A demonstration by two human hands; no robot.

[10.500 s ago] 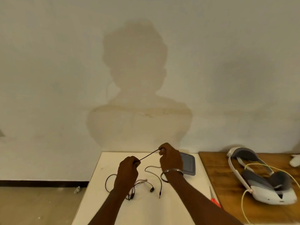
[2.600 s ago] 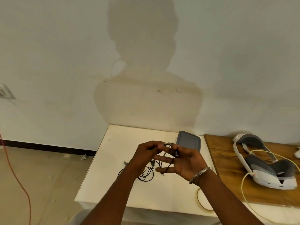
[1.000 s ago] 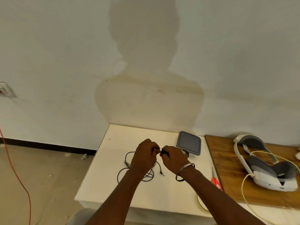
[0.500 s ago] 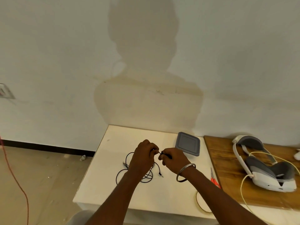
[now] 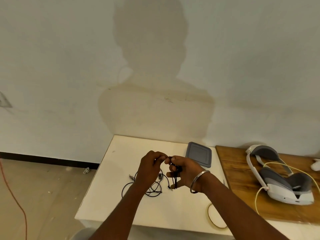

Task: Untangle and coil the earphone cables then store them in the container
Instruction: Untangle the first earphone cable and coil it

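Observation:
A black earphone cable (image 5: pixel 175 177) is looped around the fingers of my right hand (image 5: pixel 183 172), which is raised above the white table (image 5: pixel 110 201) with the palm turned left. My left hand (image 5: pixel 150 168) pinches the same cable at its top, thumb and fingers touching those of the right hand. More black earphone cable (image 5: pixel 152 190) lies tangled on the table under my left wrist, with a plug end (image 5: pixel 131 177) sticking out to the left. The grey container (image 5: pixel 198 154), lid on, lies flat at the back of the table, just beyond my right hand.
A wooden table (image 5: pixel 242 187) adjoins on the right and carries a white and grey headset (image 5: pixel 277 177) with a yellowish cord. A round pale ring-shaped object (image 5: pixel 215 217) lies near the front edge. An orange cord (image 5: pixel 15 196) runs over the floor at left.
My right hand has turned palm-left with its fingers spread, and cable loops now hang around them. Both hands have lifted slightly off the table; the left still pinches the cable.

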